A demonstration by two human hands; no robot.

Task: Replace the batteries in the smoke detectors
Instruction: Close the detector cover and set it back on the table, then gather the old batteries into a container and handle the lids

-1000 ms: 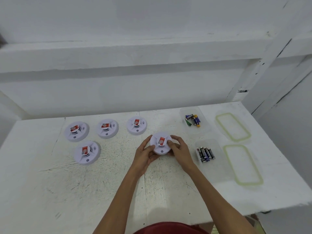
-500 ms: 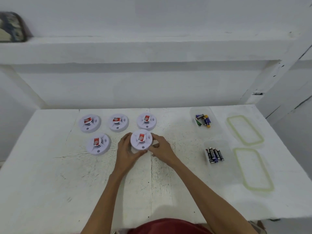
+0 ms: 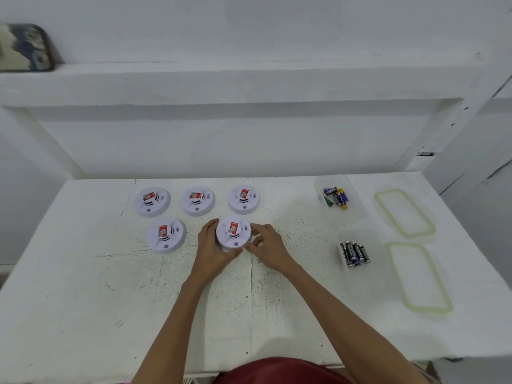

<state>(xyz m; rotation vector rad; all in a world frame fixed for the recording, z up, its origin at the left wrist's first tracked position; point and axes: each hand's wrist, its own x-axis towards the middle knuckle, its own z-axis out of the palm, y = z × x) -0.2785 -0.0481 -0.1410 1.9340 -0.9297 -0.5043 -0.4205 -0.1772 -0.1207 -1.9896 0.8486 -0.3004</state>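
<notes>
I count five round white plastic smoke detectors (image 3: 152,202) on the white surface (image 3: 83,300); left hand (image 3: 212,246) and right hand (image 3: 270,249) grip the nearest detector (image 3: 233,234).

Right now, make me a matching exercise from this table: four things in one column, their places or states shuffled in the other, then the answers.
1. right front detector
2. mixed-colour batteries
3. dark batteries
4. nearer green-rimmed lid

A. in the far tub
B. flat on the table, near right
C. gripped by left hand and right hand
D. side by side in the near tub

Pairs: 1-C, 2-A, 3-D, 4-B.
</notes>
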